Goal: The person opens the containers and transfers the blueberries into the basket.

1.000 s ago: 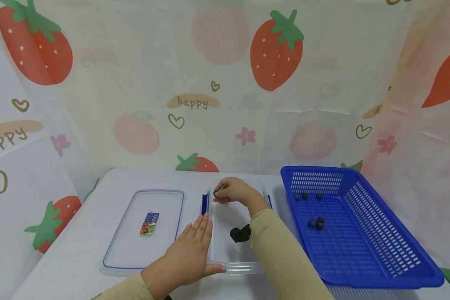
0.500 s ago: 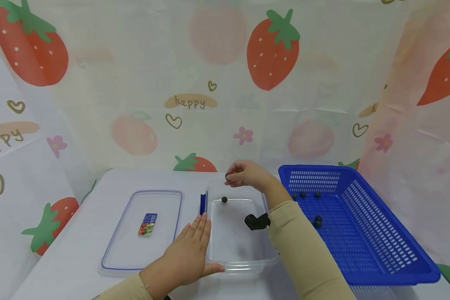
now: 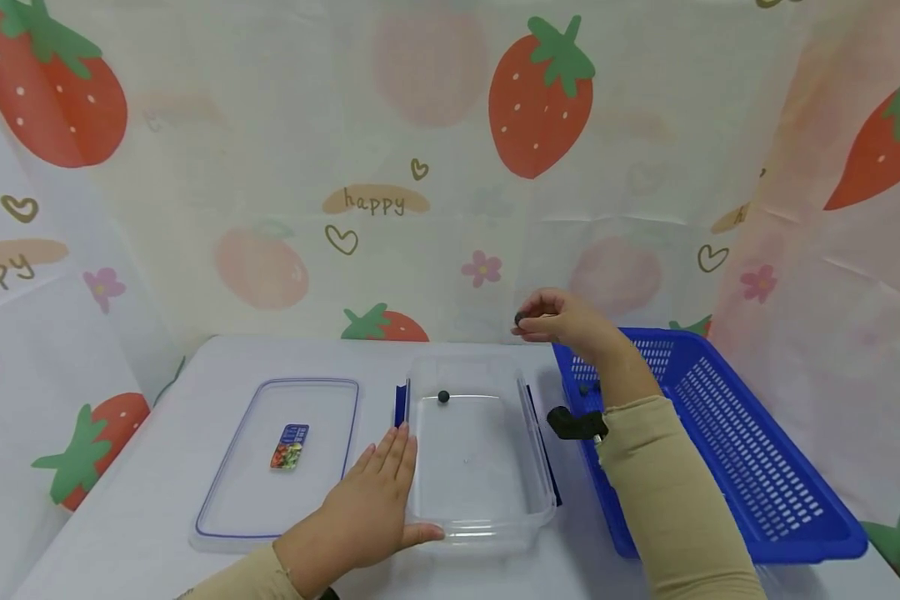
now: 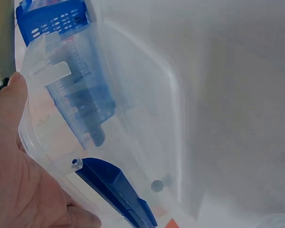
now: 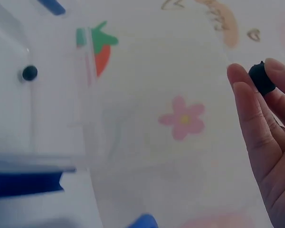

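My right hand [image 3: 570,323] is raised by the far left corner of the blue basket [image 3: 806,552]. It pinches a dark blueberry [image 5: 262,78] between thumb and fingertips. In the clear plastic container [image 3: 465,483] at the middle of the table, another blueberry [image 3: 443,397] lies near the far left corner. My left hand [image 3: 367,510] rests along that container's left wall, fingers straight and thumb at the front rim. In the left wrist view a blue latch [image 4: 115,187] hangs from the container's side, and the blueberry shows through the clear wall.
Left of the container lies a clear lid [image 3: 240,500] with a blue seal and a label [image 3: 289,447]. A few blueberries [image 3: 584,390] show in the basket; my right forearm hides part of it. Behind the table hangs a strawberry-print cloth [image 3: 450,150].
My right hand has lifted out of the container's far left corner with a blueberry and moved right, up to the basket. Another blueberry has come into sight there. The left hand stays put.
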The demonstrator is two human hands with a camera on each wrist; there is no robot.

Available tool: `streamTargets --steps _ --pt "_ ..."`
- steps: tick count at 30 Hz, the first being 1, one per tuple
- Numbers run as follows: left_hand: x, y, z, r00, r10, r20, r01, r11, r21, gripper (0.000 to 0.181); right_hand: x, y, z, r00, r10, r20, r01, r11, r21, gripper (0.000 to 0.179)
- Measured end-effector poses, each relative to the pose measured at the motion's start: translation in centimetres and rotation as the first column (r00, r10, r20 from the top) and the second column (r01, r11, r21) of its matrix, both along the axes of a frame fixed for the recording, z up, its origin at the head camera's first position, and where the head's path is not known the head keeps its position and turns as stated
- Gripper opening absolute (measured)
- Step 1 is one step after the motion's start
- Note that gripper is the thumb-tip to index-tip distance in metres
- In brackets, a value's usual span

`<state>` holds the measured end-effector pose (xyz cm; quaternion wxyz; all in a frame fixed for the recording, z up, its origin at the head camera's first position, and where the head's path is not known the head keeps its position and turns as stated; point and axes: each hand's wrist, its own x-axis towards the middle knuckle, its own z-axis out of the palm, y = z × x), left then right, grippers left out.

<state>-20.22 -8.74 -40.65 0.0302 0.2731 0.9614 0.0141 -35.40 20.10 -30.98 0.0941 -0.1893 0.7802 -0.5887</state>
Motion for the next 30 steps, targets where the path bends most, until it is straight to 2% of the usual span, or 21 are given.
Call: streamTargets --steps 5,11,17,24,30 --pt "0.0 0.2 0.2 1.000 -0.001 0.013 0.001 1.000 0.000 0.104 0.9 3.3 0.3 0.996 -0.082 -0.019 0.082 0.997 -0.007 0.021" --pt "0.2 0.2 0.3 1.000 -0.004 0.002 0.004 1.000 0.001 0.104 1.7 7.0 0.0 0.987 -0.162 -0.019 0.160 0.983 -0.086 0.018" --pt "0.1 0.1 0.3 1.000 -0.003 -0.001 0.003 1.000 0.003 0.104 2.4 10.3 -1.0 0.983 -0.184 -0.011 0.182 0.977 -0.109 0.018" --pt "0.0 0.1 0.1 1.000 -0.001 -0.009 0.001 1.000 -0.005 0.105 3.1 13.5 -2.8 0.984 -0.176 -0.026 0.168 0.968 -0.185 0.013" --pt "0.0 0.1 0.0 1.000 0.004 0.007 -0.004 1.000 0.003 0.106 3.6 16.2 -4.1 0.980 -0.196 0.022 0.197 0.963 -0.183 0.015"
